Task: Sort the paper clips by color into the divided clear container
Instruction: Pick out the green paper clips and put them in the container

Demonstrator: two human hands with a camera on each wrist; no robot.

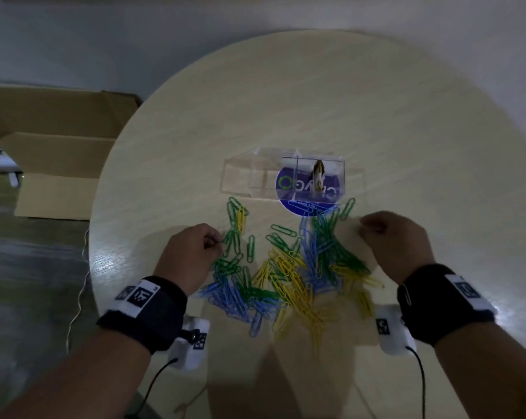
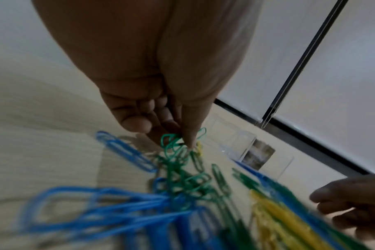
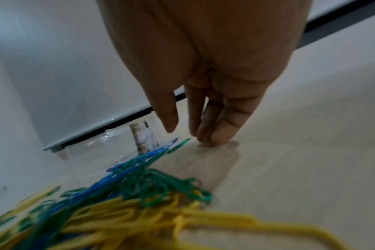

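Paper clips (image 1: 286, 267) lie mixed in a pile on the surface (image 1: 376, 116), just before the clear container (image 1: 289, 179). Left hand (image 1: 192, 249) pinches green clips (image 2: 173, 140), likely to separate that color. Right hand (image 1: 397, 240) rests relaxed fingertips (image 3: 216, 137) beside the pile, holding nothing.

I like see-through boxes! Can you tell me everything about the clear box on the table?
The clear container looks like hard see-through plastic, low and rectangular, with thin walls dividing it into compartments. It stands upright on the round table, just beyond the pile of paper clips, partly over a purple round sticker. No clips show in it. Neither hand touches it.
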